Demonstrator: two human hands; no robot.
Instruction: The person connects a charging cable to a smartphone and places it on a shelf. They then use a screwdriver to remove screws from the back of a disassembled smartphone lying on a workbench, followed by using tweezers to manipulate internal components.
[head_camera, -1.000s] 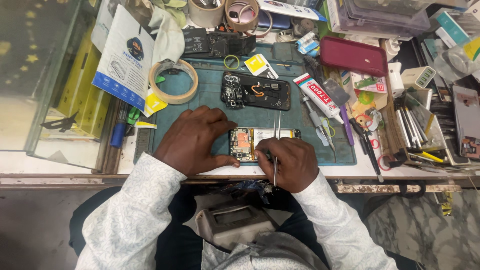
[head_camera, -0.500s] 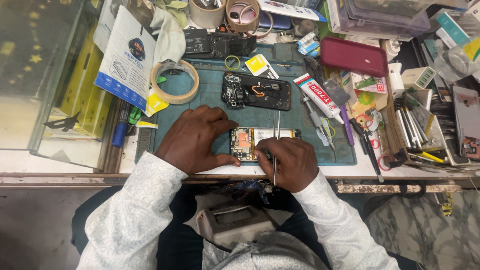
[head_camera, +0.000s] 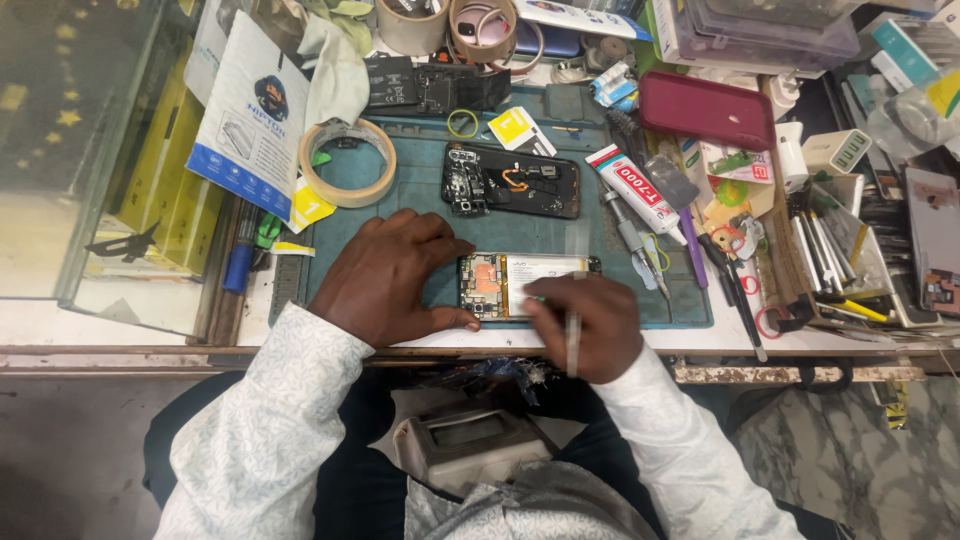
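Presently the left hand (head_camera: 385, 275) lies flat and spread on the green mat (head_camera: 420, 190), thumb and fingertips pressed against the left end of the opened phone (head_camera: 525, 285), apparently to keep it from sliding. Right hand (head_camera: 585, 325) is closed around a thin metal tool (head_camera: 573, 335), held pen-fashion with the tip over the phone's lower edge near the battery; the tip itself is hidden by the fingers. Phone sits at the mat's front edge, just ahead of the person's body, within easy reach of both hands. Behind it lies a dark back shell (head_camera: 515, 180) with parts showing, set apart, likely to free the working spot. Glue tube (head_camera: 632, 187) and loose tools (head_camera: 690, 250) lie to the right, beside the tool hand. Tape roll (head_camera: 348, 162) rests at the mat's left rear corner. A red case (head_camera: 707, 110) sits further back right.
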